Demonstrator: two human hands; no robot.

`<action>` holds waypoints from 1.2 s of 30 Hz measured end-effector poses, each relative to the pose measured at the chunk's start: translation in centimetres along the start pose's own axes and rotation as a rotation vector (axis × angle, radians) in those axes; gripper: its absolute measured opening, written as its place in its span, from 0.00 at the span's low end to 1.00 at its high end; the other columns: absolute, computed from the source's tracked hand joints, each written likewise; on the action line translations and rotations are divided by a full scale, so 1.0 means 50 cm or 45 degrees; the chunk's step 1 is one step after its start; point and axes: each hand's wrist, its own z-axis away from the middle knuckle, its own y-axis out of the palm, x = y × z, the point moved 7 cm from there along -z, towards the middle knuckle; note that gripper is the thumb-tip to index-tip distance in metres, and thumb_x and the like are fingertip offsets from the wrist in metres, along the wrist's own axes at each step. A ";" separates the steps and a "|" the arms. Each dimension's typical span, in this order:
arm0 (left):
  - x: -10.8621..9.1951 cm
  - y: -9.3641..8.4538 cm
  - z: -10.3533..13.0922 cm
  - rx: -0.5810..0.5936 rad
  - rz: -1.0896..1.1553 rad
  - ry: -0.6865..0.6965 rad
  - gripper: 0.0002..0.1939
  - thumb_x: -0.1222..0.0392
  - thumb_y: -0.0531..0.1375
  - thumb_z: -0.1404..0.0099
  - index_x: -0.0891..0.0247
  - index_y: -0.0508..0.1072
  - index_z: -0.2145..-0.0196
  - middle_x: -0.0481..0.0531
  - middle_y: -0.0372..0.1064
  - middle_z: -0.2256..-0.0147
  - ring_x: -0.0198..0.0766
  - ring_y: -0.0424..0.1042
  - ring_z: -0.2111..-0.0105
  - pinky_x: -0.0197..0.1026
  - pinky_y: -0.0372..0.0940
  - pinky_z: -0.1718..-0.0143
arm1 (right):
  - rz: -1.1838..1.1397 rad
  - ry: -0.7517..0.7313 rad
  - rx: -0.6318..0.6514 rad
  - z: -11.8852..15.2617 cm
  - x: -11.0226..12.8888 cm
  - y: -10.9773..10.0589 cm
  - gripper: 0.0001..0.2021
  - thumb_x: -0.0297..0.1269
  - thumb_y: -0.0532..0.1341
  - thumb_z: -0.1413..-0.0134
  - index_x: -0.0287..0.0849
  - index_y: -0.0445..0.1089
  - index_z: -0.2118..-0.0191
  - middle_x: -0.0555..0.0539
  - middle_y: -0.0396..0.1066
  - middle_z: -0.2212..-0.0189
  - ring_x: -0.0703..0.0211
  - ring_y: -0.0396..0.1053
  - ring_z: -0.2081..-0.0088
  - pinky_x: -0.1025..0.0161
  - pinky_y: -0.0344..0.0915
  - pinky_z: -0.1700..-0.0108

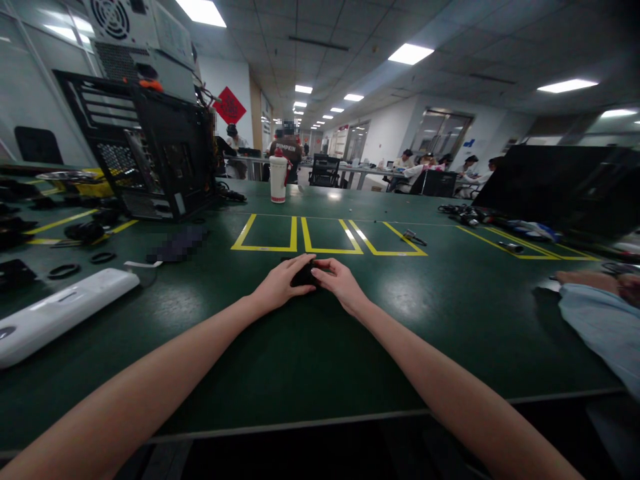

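A small black object point(302, 274) is between my hands, low over the green table point(300, 373); its kind cannot be made out. My left hand point(281, 283) curls round its left side, fingers over the top and thumb below. From the right, my right hand point(341, 281) grips its edge with thumb and fingertips. My fingers hide much of the object. Just beyond lie three yellow tape outlines point(333, 252) on the table.
On the left stand a black computer case point(165, 153) with a power supply on top, a white power strip point(70, 310) and black rings point(64, 271). A white cup point(278, 179) is at the back. At right are a co-worker's sleeve point(595, 320) and a large black panel point(560, 187).
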 end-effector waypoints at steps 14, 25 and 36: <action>-0.001 0.000 0.000 0.008 0.010 0.012 0.33 0.56 0.59 0.44 0.55 0.49 0.44 0.54 0.56 0.46 0.44 0.57 0.47 0.48 0.57 0.49 | -0.035 0.002 0.020 0.011 0.011 0.007 0.13 0.40 0.61 0.57 0.44 0.64 0.63 0.49 0.65 0.63 0.60 0.65 0.59 0.57 0.65 0.57; 0.001 -0.001 0.001 0.010 0.019 -0.019 0.33 0.55 0.59 0.44 0.54 0.49 0.44 0.54 0.56 0.46 0.45 0.58 0.48 0.49 0.58 0.50 | -0.020 -0.072 0.106 0.011 0.017 0.009 0.18 0.35 0.64 0.61 0.43 0.65 0.60 0.48 0.66 0.58 0.60 0.66 0.57 0.56 0.60 0.51; 0.002 0.001 -0.001 -0.013 0.008 -0.018 0.32 0.56 0.59 0.44 0.54 0.50 0.44 0.54 0.56 0.47 0.45 0.59 0.49 0.49 0.59 0.51 | -0.017 0.029 0.013 -0.002 -0.004 0.002 0.18 0.39 0.62 0.59 0.43 0.65 0.59 0.45 0.66 0.58 0.59 0.66 0.58 0.57 0.63 0.55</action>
